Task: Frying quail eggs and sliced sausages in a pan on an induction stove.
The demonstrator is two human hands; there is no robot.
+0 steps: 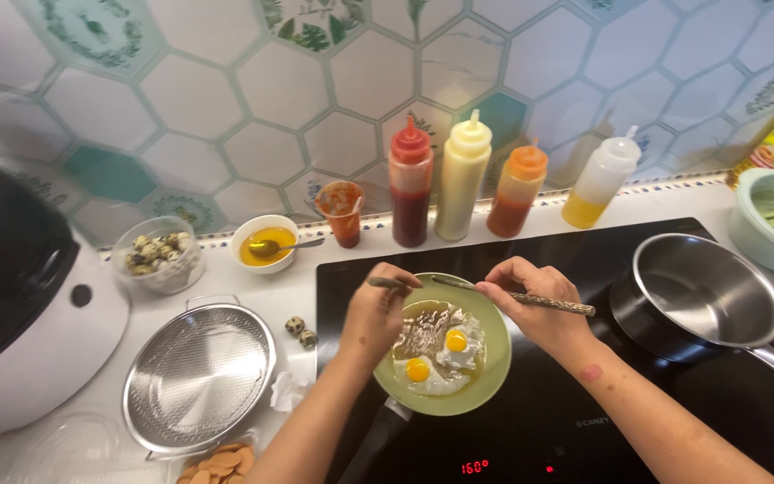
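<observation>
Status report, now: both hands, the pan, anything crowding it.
Left hand grip shut on spoon; right hand shut on utensil. Green pan: two fried eggs. Steel saucepan alongside, apart.

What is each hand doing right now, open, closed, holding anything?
Left hand: closed on a metal utensil over the green pan of fried eggs.
Right hand: closed on a patterned-handle utensil.

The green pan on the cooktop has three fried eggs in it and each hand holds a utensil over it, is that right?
Not quite. The head view shows two fried eggs in the green pan, not three. The rest holds: the left hand and right hand each hold a utensil over it on the cooktop.
</observation>
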